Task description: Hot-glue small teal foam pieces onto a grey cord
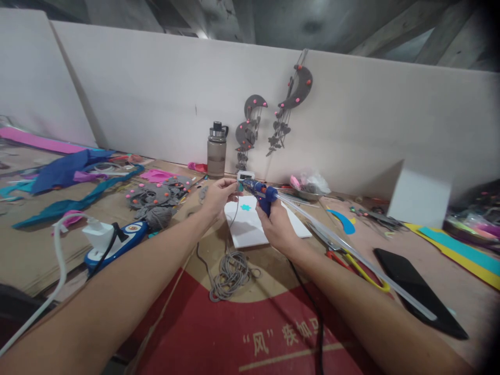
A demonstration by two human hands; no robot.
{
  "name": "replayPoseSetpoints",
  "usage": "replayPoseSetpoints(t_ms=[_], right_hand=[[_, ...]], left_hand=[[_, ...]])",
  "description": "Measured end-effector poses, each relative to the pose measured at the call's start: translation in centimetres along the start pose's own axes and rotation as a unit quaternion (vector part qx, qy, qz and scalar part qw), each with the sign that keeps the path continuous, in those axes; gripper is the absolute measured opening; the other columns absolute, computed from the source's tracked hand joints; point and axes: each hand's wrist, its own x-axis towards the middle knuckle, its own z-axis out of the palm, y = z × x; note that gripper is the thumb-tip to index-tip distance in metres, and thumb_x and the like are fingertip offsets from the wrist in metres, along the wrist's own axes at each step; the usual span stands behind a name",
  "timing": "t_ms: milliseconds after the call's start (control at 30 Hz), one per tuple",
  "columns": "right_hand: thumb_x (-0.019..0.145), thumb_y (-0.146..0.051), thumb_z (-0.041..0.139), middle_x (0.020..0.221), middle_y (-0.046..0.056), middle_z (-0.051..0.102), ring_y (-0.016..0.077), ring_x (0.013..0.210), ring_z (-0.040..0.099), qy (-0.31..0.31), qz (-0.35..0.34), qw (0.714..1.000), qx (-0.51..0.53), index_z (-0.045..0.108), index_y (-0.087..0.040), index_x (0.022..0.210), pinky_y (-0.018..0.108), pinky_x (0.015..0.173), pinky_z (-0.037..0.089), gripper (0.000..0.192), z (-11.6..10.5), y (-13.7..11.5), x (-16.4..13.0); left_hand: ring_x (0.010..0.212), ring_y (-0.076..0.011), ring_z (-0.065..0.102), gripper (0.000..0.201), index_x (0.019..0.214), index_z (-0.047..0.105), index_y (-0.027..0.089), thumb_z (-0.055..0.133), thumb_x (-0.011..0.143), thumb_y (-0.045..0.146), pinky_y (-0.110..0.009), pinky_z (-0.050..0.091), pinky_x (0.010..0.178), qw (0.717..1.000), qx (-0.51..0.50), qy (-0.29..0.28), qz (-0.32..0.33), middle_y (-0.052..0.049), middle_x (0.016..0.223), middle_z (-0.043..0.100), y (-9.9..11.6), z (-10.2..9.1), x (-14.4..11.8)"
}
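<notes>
While glue gun (266, 194) aloft, scraps (295, 182) in bowl (308, 197).

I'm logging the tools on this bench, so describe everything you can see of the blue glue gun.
The glue gun is blue and looks plastic, with a darker front end. The right hand grips its handle above the white sheet, front aimed towards the left hand. A long, translucent stick extends from its rear, and a black cord trails below the right hand. Whether the tip touches anything is unclear.
</notes>
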Motion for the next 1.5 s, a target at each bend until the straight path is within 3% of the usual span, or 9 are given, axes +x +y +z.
replayPoseSetpoints(t_ms=[600, 800, 933, 1167, 1400, 1500], right_hand=[[0.087, -0.031, 0.044, 0.099, 0.014, 0.064, 0.024, 0.087, 0.059, 0.001, 0.014, 1.0, 0.0, 0.053, -0.015, 0.109, 0.038, 0.08, 0.047, 0.028, 0.1, 0.0, -0.1], [0.084, -0.032, 0.046, 0.088, 0.007, 0.065, 0.0184, 0.073, 0.058, 0.014, 0.076, 0.995, 0.065, 0.055, -0.017, 0.099, 0.034, 0.073, 0.046, 0.023, -0.1, 0.6, 0.4], [0.079, -0.03, 0.048, 0.088, 0.005, 0.066, 0.0167, 0.072, 0.056, 0.045, 0.123, 0.987, 0.091, 0.056, -0.018, 0.096, 0.031, 0.069, 0.046, 0.022, -0.6, 2.6, 1.4], [0.073, -0.033, 0.058, 0.059, 0.005, 0.061, 0.0164, 0.05, 0.054, -0.055, 0.282, 0.956, -0.061, 0.059, -0.018, 0.072, 0.027, 0.048, 0.039, 0.015, -1.7, 6.3, 2.6], [0.079, -0.052, 0.056, 0.066, 0.017, 0.066, 0.0275, 0.071, 0.065, -0.144, 0.219, 0.926, -0.273, 0.06, -0.018, 0.057, 0.034, 0.064, 0.043, 0.04, -3.4, 5.9, 2.4], [0.08, -0.048, 0.055, 0.074, 0.019, 0.067, 0.0292, 0.081, 0.065, -0.128, 0.199, 0.923, -0.304, 0.061, -0.016, 0.065, 0.037, 0.072, 0.043, 0.036, -3.4, 5.3, 2.2]], left_hand=[[0.059, -0.0124, 0.063, 0.025, 0.078, 0.06, 0.014, 0.075, 0.065, 0.029, -0.02, 0.043, 0.049, 1.0, 0.006, -0.004, 0.003, -0.002, 0.069, 0.064, -0.1, 0.1, -0.1], [0.058, -0.0124, 0.062, 0.027, 0.078, 0.06, 0.014, 0.076, 0.063, 0.029, -0.021, 0.04, 0.047, 1.0, 0.004, 0.027, -0.006, -0.002, 0.072, 0.064, 0.2, -0.1, 0.1], [0.06, -0.0113, 0.058, 0.015, 0.075, 0.063, 0.016, 0.072, 0.068, 0.026, -0.021, 0.037, 0.049, 0.995, 0.082, 0.058, 0.026, -0.002, 0.073, 0.064, 0.3, -0.1, 0.0], [0.061, -0.0115, 0.045, 0.002, 0.071, 0.067, 0.018, 0.068, 0.069, 0.019, -0.023, 0.035, 0.059, 0.945, 0.278, 0.081, 0.15, 0.0, 0.065, 0.056, 0.7, 0.1, -0.5], [0.062, -0.0117, 0.047, 0.005, 0.075, 0.067, 0.019, 0.064, 0.072, 0.016, -0.025, 0.039, 0.065, 0.909, 0.322, 0.022, 0.263, -0.004, 0.086, 0.064, 1.1, 1.5, -2.0], [0.062, -0.0113, 0.049, 0.007, 0.076, 0.066, 0.018, 0.062, 0.073, 0.014, -0.025, 0.04, 0.065, 0.891, 0.343, 0.009, 0.297, -0.004, 0.089, 0.066, 1.0, 1.9, -2.3]])
